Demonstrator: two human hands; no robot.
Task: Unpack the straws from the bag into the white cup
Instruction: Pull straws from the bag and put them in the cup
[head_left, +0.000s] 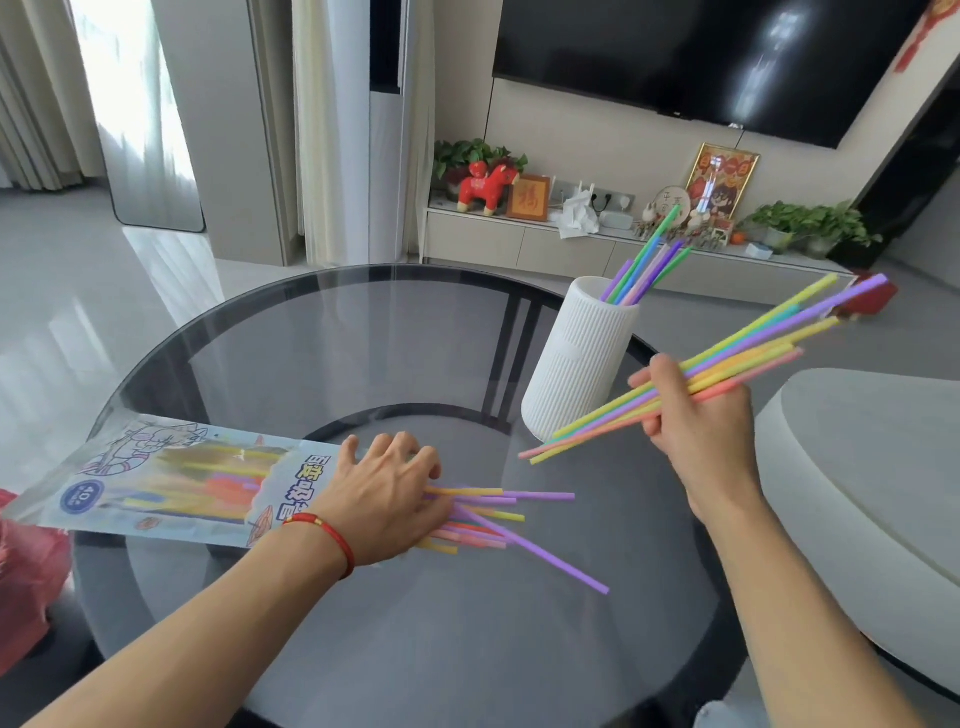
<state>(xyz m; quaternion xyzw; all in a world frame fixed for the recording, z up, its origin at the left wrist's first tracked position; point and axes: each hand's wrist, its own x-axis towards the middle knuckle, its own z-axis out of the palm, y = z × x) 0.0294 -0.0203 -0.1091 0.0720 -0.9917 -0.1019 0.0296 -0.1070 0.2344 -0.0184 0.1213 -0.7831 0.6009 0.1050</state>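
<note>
Roughly partway, by the look of it: a few straws (647, 260) already stand in the white cup (576, 364), which sits toward the far right edge of the glass tabletop (322, 353), their tops leaning out to the right. The right hand (696, 421) has its fingers curled round a second bundle (727, 364), held slanting in the air just right of the cup, its low ends near the cup's base and its high ends past the tabletop's right edge; this bundle is not yet in. The bag (171, 478) lies flat along the near left edge, and coloured straws show through its clear window, so it is not emptied. The left hand (384, 499) presses down at the bag's mouth with fingers spread and fairly straight, over a loose fan of straws (498, 514) lying half out toward the tabletop's middle. I judge that the held bundle, the fan and whatever remains in the bag are all left to move.
</note>
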